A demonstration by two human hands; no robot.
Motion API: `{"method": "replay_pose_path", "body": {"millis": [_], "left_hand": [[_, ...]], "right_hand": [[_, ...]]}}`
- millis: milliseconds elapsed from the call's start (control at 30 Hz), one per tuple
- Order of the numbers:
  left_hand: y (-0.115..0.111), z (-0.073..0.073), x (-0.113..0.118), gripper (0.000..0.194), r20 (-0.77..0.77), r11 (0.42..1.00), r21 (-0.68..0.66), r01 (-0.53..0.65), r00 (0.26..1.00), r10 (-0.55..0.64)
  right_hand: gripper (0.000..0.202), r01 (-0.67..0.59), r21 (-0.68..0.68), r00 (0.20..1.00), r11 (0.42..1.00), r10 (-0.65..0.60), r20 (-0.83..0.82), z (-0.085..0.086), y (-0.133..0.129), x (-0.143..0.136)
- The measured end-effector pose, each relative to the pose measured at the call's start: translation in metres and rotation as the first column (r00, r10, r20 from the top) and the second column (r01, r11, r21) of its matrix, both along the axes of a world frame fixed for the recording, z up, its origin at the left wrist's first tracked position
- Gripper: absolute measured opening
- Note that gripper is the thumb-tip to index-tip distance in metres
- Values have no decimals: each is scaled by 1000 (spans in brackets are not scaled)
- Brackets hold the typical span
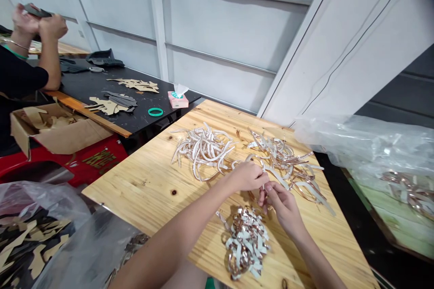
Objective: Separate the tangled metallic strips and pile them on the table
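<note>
My left hand (249,176) and my right hand (280,201) meet above the wooden table, fingers pinched together. Between them is a thin, pale and copper-coloured strip (259,159), part of which curves up behind my left hand; the pinched end is hidden by my fingers. Just beyond my hands lies a loose pile of long white and shiny copper strips (281,151). To the left rests a tangle of narrow, whitish strips (205,149). Close to me, below my hands, is a heap of short, curled white and copper pieces (247,239).
A black table (84,90) adjoins on the left, with beige and grey scraps, a tissue box (178,99) and a green ring (155,112). A co-worker's hands (40,22) hold a dark piece there. Plastic bags of scraps (34,244) flank the wooden table (135,189).
</note>
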State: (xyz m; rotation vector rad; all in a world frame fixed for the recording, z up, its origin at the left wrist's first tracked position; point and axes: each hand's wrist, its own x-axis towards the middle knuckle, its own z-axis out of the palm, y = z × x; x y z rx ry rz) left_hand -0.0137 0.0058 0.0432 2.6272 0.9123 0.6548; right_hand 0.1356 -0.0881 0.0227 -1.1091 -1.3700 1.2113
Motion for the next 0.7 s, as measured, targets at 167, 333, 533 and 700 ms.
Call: {"method": "replay_pose_path", "body": {"millis": [167,333,533,700], "left_hand": [[0,1,0,42,-68,1000,-7,-26,997,26],[-4,3,1,38,-111,999,36,-11,994,15],[-11,5,4,38,-166,999,35,25,986,-19],[-9,8,2,43,-202,997,-16,76,976,-78]], "right_hand": [[35,-36,27,993,999,33,115,2,2,4],[37,8,64,957,998,-26,288,-8,1,10],[29,70,254,805,965,-204,557,-14,0,14],[16,-48,424,691,904,-276,668,-5,-6,12]]}}
